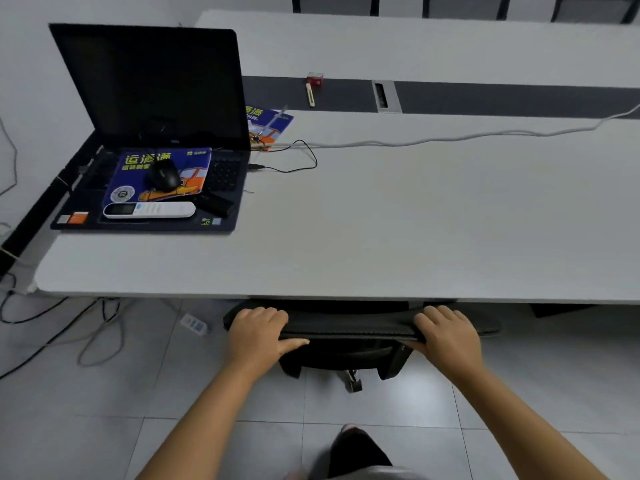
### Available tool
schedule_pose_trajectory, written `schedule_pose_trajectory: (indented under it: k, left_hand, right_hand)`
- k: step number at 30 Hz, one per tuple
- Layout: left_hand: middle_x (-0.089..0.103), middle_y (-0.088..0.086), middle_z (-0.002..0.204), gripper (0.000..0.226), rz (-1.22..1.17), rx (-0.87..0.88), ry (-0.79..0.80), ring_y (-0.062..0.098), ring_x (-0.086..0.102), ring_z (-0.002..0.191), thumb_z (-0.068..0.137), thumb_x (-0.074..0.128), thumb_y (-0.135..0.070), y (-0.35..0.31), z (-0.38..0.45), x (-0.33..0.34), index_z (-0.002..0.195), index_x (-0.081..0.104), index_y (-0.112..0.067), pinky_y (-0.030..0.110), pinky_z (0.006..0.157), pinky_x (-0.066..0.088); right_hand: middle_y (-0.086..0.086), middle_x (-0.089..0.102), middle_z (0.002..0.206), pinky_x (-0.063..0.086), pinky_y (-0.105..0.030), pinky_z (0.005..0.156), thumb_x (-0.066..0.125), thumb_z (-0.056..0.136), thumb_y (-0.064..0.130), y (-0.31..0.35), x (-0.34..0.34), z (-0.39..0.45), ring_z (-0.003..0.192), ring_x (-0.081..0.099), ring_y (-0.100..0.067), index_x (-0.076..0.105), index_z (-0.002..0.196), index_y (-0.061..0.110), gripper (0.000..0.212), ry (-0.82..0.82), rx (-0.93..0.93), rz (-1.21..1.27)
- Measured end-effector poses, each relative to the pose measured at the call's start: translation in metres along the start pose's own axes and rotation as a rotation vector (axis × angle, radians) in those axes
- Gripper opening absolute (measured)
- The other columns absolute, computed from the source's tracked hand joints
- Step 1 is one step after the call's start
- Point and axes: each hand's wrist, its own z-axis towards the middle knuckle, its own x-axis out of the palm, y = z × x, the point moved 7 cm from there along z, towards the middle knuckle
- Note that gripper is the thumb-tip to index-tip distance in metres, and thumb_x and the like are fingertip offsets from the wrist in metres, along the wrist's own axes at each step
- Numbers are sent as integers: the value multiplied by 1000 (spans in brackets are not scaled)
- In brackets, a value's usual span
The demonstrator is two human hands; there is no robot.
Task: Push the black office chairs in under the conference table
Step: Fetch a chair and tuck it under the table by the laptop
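A black office chair (349, 327) stands right at the near edge of the white conference table (415, 220), its seat hidden beneath the tabletop. Only the top of its backrest and part of its base show. My left hand (258, 332) grips the left end of the backrest top, fingers curled over it. My right hand (448, 336) grips the right end the same way. Three more black chairs (336, 3) show their backs along the table's far side.
An open laptop (152, 133) with a mouse (164, 174), a mouse pad and a white remote (149, 210) on it sits at the table's left. A white cable (450, 136) crosses the tabletop. Loose cables (86, 327) and a power strip lie on the tiled floor left of the chair.
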Motion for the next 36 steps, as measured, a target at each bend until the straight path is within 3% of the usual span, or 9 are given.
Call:
schedule_pose_trajectory:
  k: [4,10,14,17,22,27,29,32,36]
  left_hand:
    - [52,-3,39,82,-40,8,-46,14,50,35,85,13,-69,-6,2,3,46,58,-13,16,41,40]
    - [54,1,40,83,-13,11,-76,13,52,36,85,14,-68,-8,2,0,48,60,-10,29,56,30]
    - [55,1,42,83,-13,-16,-69,16,53,37,85,14,-69,-11,2,-2,49,60,-10,29,56,28]
    - [56,0,43,82,-31,-40,-9,14,54,39,84,13,-69,-12,2,-3,51,60,-10,29,58,28]
    - [57,-8,46,67,5,-79,100,12,55,41,73,26,-71,-12,-1,-1,53,62,-18,22,57,31]
    - [57,-8,45,43,-4,13,157,12,55,41,54,72,-61,-13,-2,1,53,62,-19,19,52,42]
    - [59,-6,46,41,-41,40,188,12,57,42,38,87,-50,-11,-1,-1,55,65,-19,18,48,47]
    - [66,-6,55,39,-137,89,224,13,64,48,41,90,-40,-8,0,-7,64,69,-17,25,46,51]
    - [72,5,76,22,-442,238,168,17,66,76,72,61,-26,-37,-8,-19,75,71,-6,27,64,52]
  right_hand:
    - [1,54,47,38,-17,41,62,74,53,-10,7,-5,40,51,-18,59,51,14,46,-97,-40,10]
    - [3,54,48,27,-22,51,10,93,51,-14,3,-9,42,51,-16,59,52,16,73,-223,32,59]
    - [2,54,48,28,-22,51,59,69,57,-14,8,-8,42,52,-17,59,51,16,45,-137,24,-3]
    - [2,55,48,35,-22,47,84,43,50,-15,9,-7,43,52,-17,59,51,16,44,-51,49,1]
    - [1,55,49,26,-25,55,68,67,55,-17,1,-11,42,52,-18,60,52,15,43,-143,82,9]
    - [0,60,53,44,-22,50,91,27,44,-15,-3,-7,46,57,-20,63,55,15,50,115,240,63]
    - [-8,69,69,54,-37,58,94,26,34,-14,-8,-12,61,66,-28,68,65,11,52,136,419,120]
    - [-28,67,99,49,-59,78,92,41,13,3,-14,-31,91,64,-46,69,88,-2,54,59,738,298]
    - [-27,49,131,42,-47,94,78,68,10,54,-13,-87,117,51,-42,57,115,0,52,-27,1013,502]
